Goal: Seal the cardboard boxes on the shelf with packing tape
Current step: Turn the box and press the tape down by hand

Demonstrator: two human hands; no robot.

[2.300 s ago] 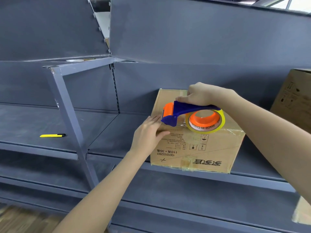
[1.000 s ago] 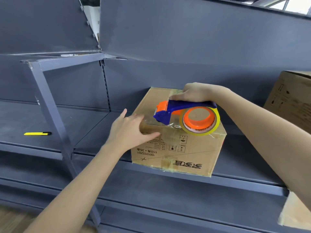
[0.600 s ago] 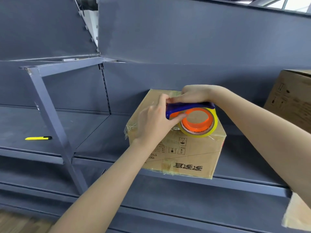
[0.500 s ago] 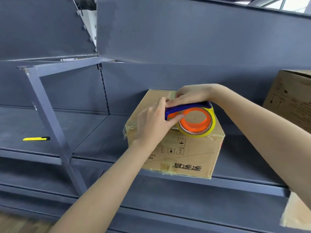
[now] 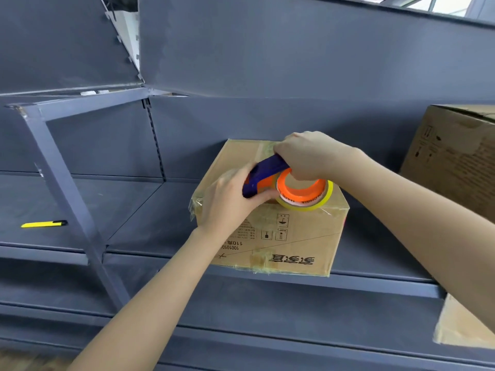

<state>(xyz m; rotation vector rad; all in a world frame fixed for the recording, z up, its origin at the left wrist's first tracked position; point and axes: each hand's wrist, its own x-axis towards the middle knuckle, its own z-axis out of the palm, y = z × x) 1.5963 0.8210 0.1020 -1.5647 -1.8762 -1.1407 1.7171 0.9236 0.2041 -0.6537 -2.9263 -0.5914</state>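
Grip of the right hand [image 5: 305,153] is clamped on the handle of the tape dispenser [image 5: 265,175]; the left hand [image 5: 227,199] is curled round its blue front end. The dispenser is held against the top of the cardboard box [image 5: 281,236], which is set mid-frame on the shelf [image 5: 134,207]. A yellow cutter [image 5: 44,224] is seen at 9 o'clock and a second box [image 5: 455,156] at 3 o'clock.
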